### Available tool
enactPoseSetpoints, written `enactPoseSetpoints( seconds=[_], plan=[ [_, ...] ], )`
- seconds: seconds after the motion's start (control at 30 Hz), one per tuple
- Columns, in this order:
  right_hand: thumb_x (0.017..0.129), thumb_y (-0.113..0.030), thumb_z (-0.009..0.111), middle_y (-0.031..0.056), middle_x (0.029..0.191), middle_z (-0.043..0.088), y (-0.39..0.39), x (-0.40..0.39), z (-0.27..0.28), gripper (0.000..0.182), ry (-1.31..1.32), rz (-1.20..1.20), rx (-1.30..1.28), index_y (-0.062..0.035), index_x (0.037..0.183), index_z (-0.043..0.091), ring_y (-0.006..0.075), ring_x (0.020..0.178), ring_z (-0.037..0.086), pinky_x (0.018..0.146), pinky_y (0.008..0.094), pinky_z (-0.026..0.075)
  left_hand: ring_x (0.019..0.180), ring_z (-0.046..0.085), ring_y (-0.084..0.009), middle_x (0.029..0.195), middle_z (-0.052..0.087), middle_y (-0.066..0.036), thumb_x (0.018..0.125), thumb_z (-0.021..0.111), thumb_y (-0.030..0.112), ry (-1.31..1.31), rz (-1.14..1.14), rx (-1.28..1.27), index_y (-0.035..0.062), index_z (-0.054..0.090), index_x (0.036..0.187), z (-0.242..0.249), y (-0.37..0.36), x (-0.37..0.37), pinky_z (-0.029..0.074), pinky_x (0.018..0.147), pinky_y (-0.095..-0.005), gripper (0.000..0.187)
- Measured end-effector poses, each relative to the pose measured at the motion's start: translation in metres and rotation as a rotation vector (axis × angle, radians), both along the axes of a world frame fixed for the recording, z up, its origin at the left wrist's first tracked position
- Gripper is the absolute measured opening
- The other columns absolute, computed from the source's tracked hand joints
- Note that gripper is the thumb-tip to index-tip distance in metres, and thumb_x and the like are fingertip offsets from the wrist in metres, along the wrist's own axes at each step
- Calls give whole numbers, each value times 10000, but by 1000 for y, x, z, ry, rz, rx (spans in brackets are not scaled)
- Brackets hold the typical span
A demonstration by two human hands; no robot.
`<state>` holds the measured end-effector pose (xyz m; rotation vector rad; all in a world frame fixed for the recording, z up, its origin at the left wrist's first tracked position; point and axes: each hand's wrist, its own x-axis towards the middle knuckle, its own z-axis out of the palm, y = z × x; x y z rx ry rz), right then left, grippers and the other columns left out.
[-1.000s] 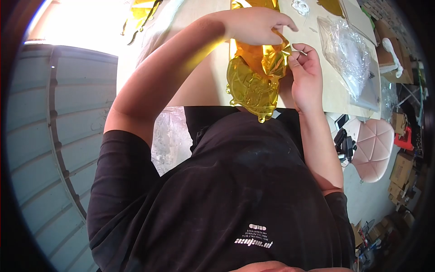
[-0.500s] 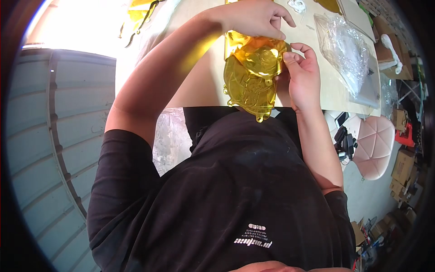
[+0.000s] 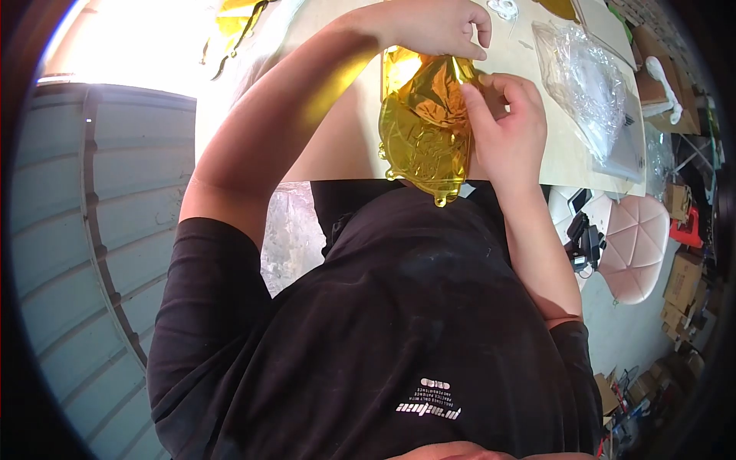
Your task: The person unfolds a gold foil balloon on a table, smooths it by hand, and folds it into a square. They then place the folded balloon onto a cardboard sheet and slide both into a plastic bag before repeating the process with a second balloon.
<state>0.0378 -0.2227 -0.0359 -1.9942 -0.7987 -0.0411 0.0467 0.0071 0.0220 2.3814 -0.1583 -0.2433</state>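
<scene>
The right hand (image 3: 512, 123) holds the right edge of the gold foil (image 3: 423, 149) with thumb and bent fingers. This foil lies on the table (image 3: 330, 146), in front of the body, and its lower tip reaches past the near edge. The left hand (image 3: 433, 27) is over its upper part, fingers curled; whether they grip it, I cannot tell. In my judgement, the pinch should be light and close to the edge, because such thin material can probably crease or tear, and the left hand should steady the foil without pulling against the right. To count: two hands; one gold foil below them, though its crumpled part may be a second sheet; on the right, one heap of clear plastic (image 3: 586, 88); farther, one white bundle (image 3: 504, 9); two more gold pieces, one far left (image 3: 236, 24), one far right (image 3: 560, 8)
</scene>
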Motion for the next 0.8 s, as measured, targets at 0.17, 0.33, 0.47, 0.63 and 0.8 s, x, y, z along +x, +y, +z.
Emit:
enactPoseSetpoints(
  seconds=[0.17,0.33,0.47,0.63,0.8],
  plan=[
    [889,-390,922,111,916,804,11,1,13,459,31,-2,-217,25,1035,788,178,807,769,765,330,597,882,743,-310,898,750,-192,938,768,261,-148,-48,38,16,728,1158,-12,2,3,592,811,-428,332],
    [878,-389,932,89,859,809,22,1,28,460,363,43,-210,18,1039,790,154,753,766,726,311,590,964,764,-350,990,778,-225,944,748,276,-237,-17,70,30,760,1131,-19,-3,4,599,871,-431,310],
    [902,-335,920,74,841,794,26,7,14,391,188,67,-173,15,1005,779,126,720,728,706,283,565,970,770,-359,1011,785,-231,954,744,288,-177,58,81,31,767,1126,-14,-8,4,601,890,-438,310],
    [972,-198,844,49,855,785,28,12,10,234,463,89,-98,16,984,750,97,756,702,718,281,552,1020,769,-325,1052,789,-220,1012,715,323,-20,81,-77,30,773,1171,-9,-8,2,594,931,-415,338],
    [1030,-108,762,50,921,786,23,15,-6,155,516,126,-17,25,1102,726,86,802,691,742,276,546,1134,729,-253,1186,788,-180,1003,715,209,-99,-87,-235,-13,699,1361,5,11,-22,567,1013,-372,422]
  ],
)
